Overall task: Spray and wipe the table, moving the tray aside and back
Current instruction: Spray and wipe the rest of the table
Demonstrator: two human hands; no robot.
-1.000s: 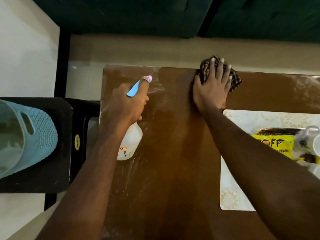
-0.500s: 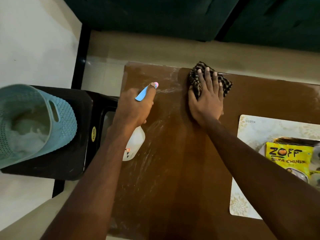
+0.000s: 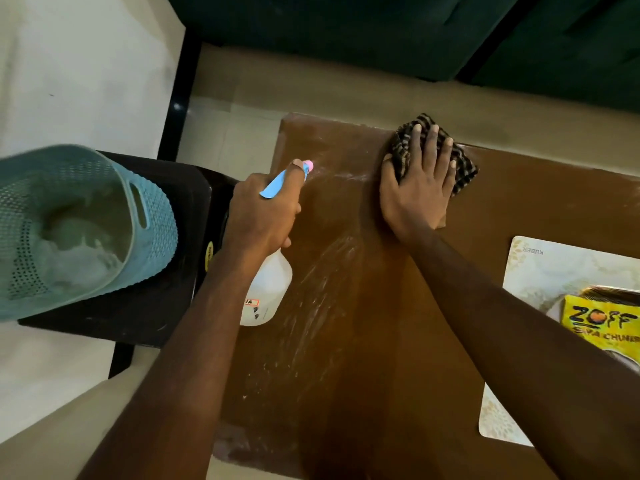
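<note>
The left hand grips the spray bottle, its nozzle pointing away over the table. The right hand presses flat on the cloth. The tray lies at the right, a basket left.

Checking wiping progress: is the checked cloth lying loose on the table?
No, the right hand presses flat on the checked cloth against the table.

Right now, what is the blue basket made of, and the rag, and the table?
The blue basket looks like matte moulded plastic: rows of tiny holes and a cut-out handle. The rag under the right hand looks like woven checked cloth, crumpled. The table looks like brown wood or laminate, shiny where wet.
</note>
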